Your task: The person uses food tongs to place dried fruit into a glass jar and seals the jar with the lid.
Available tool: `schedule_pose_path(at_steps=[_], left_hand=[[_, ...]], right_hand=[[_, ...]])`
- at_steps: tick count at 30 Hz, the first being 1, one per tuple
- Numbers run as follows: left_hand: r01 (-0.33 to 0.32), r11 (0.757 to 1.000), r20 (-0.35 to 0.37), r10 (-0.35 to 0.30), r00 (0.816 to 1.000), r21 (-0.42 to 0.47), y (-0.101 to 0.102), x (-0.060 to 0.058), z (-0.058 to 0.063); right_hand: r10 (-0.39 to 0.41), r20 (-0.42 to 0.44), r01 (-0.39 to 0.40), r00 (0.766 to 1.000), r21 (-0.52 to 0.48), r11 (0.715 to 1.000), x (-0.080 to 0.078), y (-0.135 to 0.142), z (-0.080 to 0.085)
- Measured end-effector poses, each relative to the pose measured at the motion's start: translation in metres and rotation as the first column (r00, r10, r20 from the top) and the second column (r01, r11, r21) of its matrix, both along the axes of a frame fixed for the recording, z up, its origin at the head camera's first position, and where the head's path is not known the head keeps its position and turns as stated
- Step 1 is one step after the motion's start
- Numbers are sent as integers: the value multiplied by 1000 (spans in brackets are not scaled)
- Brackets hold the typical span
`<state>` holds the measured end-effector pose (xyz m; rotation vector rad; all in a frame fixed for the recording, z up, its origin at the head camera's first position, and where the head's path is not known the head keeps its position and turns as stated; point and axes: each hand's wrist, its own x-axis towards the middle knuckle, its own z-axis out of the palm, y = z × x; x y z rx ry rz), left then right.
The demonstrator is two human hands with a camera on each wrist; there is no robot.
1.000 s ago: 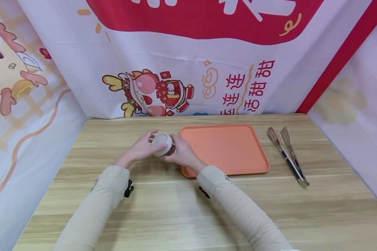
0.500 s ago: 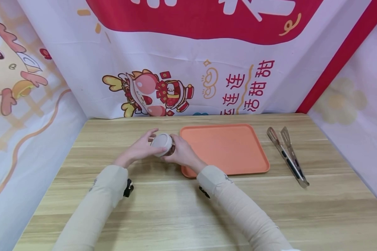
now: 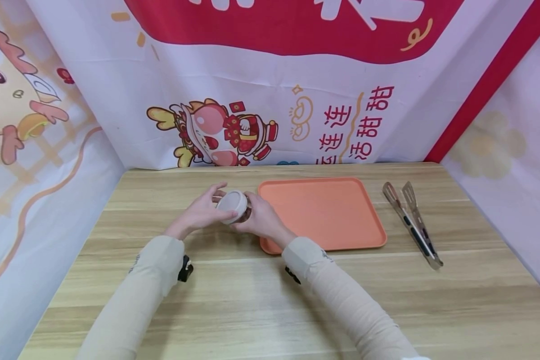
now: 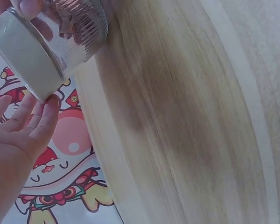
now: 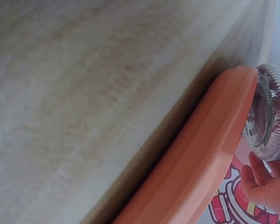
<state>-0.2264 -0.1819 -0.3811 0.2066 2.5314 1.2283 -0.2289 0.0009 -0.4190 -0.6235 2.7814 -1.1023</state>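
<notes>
A clear ribbed glass jar point(image 4: 81, 35) with a pale lid point(image 3: 232, 204) is held just above the table, left of the tray, with dark brownish contents showing through the glass. My left hand point(image 3: 201, 211) grips the lid, thumb on its near edge and fingertips at its far rim. Round the jar's body curls my right hand point(image 3: 262, 216). In the left wrist view the lid faces the left hand's palm side. The jar's round base shows in the right wrist view, beside fingers point(image 5: 259, 170) of the right hand; the rest of that hand is cut off.
An orange tray point(image 3: 319, 215) lies right of the jar, its near left corner under my right wrist. Metal tongs point(image 3: 414, 227) with black grips lie farther right on the wooden table point(image 3: 252, 305). A printed cloth point(image 3: 270, 90) hangs behind.
My left thumb has slid slightly down and left along the lid. The right hand, tray and tongs stay in place.
</notes>
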Motion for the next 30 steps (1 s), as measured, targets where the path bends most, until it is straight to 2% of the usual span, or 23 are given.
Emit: schedule_pose_path(at_steps=[7, 13, 19, 25, 30], left_hand=[[8, 1000, -37, -8, 999, -22, -1, 0, 0], [22, 1000, -64, -23, 998, -21, -4, 1, -2], [70, 997, -75, -67, 995, 41, -10, 2, -4], [92, 986, -5, -93, 996, 137, -19, 4, -5], [108, 985, 22, -112, 994, 137, -25, 4, -7]], right_hand=[[-8, 21, 9, 1000, -36, 999, 1, -1, 0], [-11, 18, 11, 1000, -30, 999, 2, -2, 1], [-21, 16, 21, 1000, -27, 999, 1, -2, 0], [-20, -3, 20, 1000, 6, 1000, 2, -3, 1], [-33, -6, 33, 999, 18, 999, 3, -4, 2]])
